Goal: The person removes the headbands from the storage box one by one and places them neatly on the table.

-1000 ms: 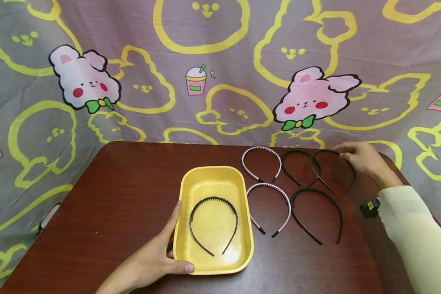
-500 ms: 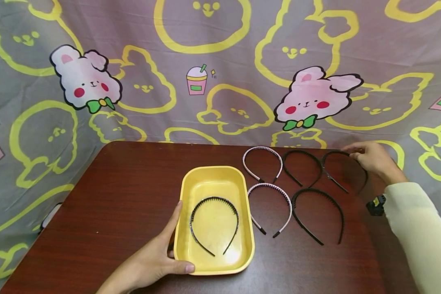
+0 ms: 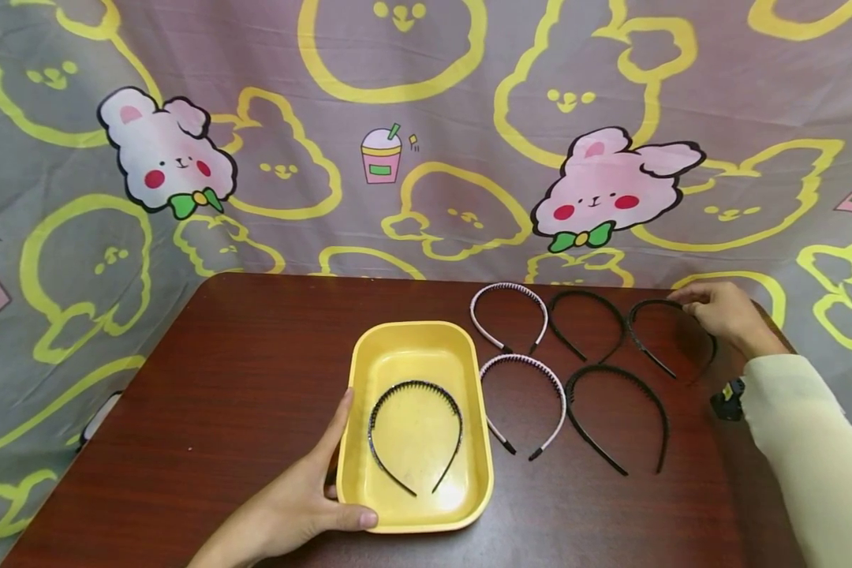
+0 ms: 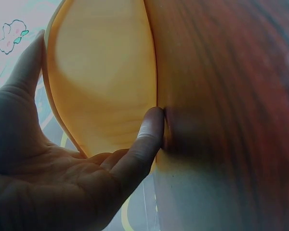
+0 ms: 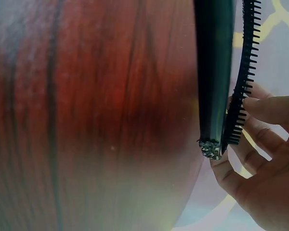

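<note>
A yellow plastic tray (image 3: 481,410) sits on the table in the head view, and a dark, toothed headband (image 3: 417,384) lies inside it. My left hand (image 3: 291,497) grips the tray's near-left side, thumb and fingers spread along its wall; the left wrist view shows a finger under the wall's outside. At the back right, my right hand (image 3: 731,315) pinches a black headband (image 3: 652,354) by its top right curve. In the right wrist view that black headband (image 5: 249,53) shows its inner teeth between thumb and fingers, with a sparkly end near the fingertips.
Two pale pink headbands, one far (image 3: 507,286) and one near (image 3: 561,394), lie right of the tray. Beside them are two black headbands, one far (image 3: 585,293) and one near (image 3: 618,369). A patterned curtain (image 3: 426,213) hangs behind the brown table (image 3: 206,394).
My right hand has moved the black headband to the right, away from the far black one beside it, then slightly nearer and lower. The left hand and tray have stayed in place.
</note>
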`<state>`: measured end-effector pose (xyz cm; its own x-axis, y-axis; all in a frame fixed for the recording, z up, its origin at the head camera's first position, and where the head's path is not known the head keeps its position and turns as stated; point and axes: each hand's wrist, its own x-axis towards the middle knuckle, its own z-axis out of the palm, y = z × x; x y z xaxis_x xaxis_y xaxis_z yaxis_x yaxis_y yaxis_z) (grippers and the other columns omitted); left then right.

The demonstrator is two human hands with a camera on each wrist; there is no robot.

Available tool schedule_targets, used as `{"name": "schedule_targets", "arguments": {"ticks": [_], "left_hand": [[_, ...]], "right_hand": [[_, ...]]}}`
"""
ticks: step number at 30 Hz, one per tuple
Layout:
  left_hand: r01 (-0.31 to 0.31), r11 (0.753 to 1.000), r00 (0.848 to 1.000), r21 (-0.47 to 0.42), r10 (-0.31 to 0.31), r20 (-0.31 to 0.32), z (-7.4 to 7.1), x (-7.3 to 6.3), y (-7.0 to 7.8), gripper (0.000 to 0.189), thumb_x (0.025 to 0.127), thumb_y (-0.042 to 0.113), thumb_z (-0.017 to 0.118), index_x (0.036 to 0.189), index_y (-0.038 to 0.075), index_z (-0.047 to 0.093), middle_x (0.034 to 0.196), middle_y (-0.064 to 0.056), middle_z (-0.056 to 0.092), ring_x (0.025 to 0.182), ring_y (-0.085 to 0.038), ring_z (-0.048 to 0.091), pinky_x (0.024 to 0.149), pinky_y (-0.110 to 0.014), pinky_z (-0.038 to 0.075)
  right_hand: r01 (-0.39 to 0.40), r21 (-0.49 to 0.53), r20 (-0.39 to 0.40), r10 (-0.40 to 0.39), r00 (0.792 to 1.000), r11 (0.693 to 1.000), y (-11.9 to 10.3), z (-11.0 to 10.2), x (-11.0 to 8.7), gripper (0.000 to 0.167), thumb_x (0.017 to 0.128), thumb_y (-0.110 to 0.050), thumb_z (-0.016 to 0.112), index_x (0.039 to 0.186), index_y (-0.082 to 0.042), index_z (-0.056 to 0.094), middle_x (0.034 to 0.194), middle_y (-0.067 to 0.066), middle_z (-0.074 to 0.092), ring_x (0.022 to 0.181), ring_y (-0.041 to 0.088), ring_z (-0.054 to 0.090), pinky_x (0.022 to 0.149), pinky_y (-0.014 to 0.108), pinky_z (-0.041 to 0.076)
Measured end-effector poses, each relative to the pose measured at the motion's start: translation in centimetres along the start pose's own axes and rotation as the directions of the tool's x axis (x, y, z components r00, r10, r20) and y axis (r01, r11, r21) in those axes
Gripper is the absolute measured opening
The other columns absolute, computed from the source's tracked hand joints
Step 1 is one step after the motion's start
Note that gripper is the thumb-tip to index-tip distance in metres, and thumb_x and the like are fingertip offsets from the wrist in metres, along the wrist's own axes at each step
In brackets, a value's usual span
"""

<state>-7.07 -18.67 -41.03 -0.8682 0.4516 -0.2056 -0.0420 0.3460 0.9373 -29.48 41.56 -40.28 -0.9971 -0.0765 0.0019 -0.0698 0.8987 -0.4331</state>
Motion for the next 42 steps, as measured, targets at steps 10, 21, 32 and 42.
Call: {"name": "schedule_targets", "arguments": {"ticks": [10,21,32,42], "left_hand": [[-0.046,0.999,0.999,0.013,0.046,-0.011,0.1,0.0,-0.1,0.138,0.08,0.024,0.091,0.166,0.041,-0.015,0.174,-0.017,0.014,0.119,-0.011,0.061,0.102,-0.009,0.038],[-0.02,1.0,1.0,0.021,0.02,-0.003,0.1,-0.1,0.0,0.138,0.08,0.025,0.091,0.166,0.04,-0.016,0.175,-0.018,0.01,0.115,-0.012,0.064,0.097,-0.012,0.044],[-0.043,0.999,0.999,-0.001,0.043,-0.004,0.1,-0.1,0.0,0.137,0.081,0.024,0.091,0.166,0.04,-0.016,0.174,-0.019,0.013,0.117,-0.012,0.064,0.101,-0.009,0.039],[-0.022,0.999,1.0,0.029,0.022,-0.016,0.0,-0.1,0.0,0.138,0.08,0.026,0.092,0.166,0.041,-0.015,0.174,-0.017,0.013,0.117,-0.011,0.062,0.102,-0.006,0.034]], "right_hand": [[-0.014,-0.004,-0.013,0.014,1.0,1.0,0.1,0.5,0.3,0.03,0.103,-0.003,0.05,0.122,0.009,0.07,0.118,0.039,0.064,0.089,0.038,0.06,0.066,0.034,0.045],[-0.04,0.006,0.008,0.04,0.999,0.999,0.7,0.7,0.3,0.032,0.104,-0.004,0.049,0.126,0.009,0.068,0.115,0.037,0.066,0.1,0.045,0.062,0.071,0.032,0.044],[-0.014,-0.011,-0.013,0.014,1.0,1.0,0.9,1.0,0.5,0.032,0.104,-0.003,0.048,0.125,0.009,0.069,0.116,0.038,0.066,0.092,0.039,0.061,0.069,0.033,0.044],[-0.015,-0.01,-0.024,0.015,1.0,1.0,0.9,1.2,0.6,0.034,0.102,-0.001,0.045,0.123,0.009,0.07,0.11,0.033,0.068,0.083,0.029,0.054,0.068,0.034,0.041]]}}
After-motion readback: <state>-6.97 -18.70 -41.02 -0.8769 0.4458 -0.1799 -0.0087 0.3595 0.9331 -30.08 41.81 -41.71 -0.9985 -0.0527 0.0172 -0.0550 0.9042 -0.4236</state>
